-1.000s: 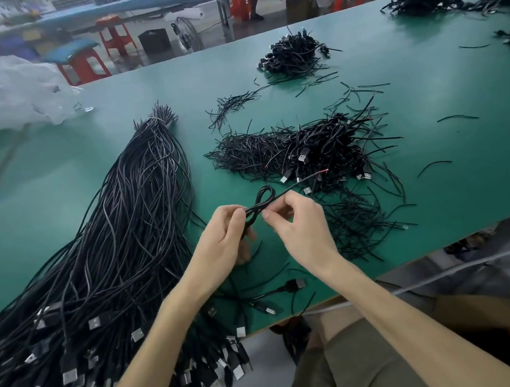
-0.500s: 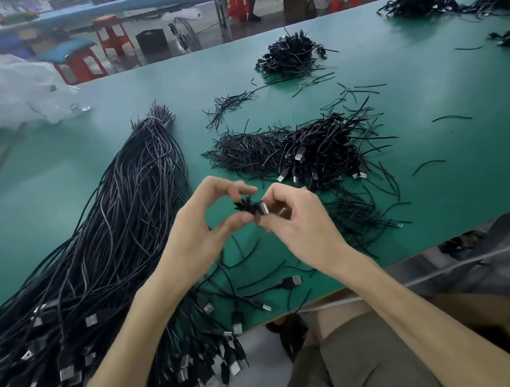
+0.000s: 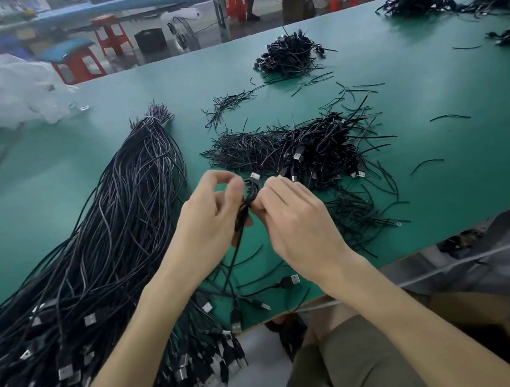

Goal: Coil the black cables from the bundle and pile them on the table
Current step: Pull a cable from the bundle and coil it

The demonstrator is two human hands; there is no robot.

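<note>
Cable (image 3: pixel 246 206), half-coiled at frame centre above the counter (image 3: pixel 437 148), pinched between left hand (image 3: pixel 208 219) and right hand (image 3: pixel 296 220); slackened fingertips would likely let the springy loops unwind.

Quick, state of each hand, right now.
Left hand: fingers curled, pinching the coiled black cable.
Right hand: fingers curled, holding the same cable from the other side.

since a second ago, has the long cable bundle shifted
No. The long cable bundle lies just where it was, left of the coiled cable pile on the green table.
</note>
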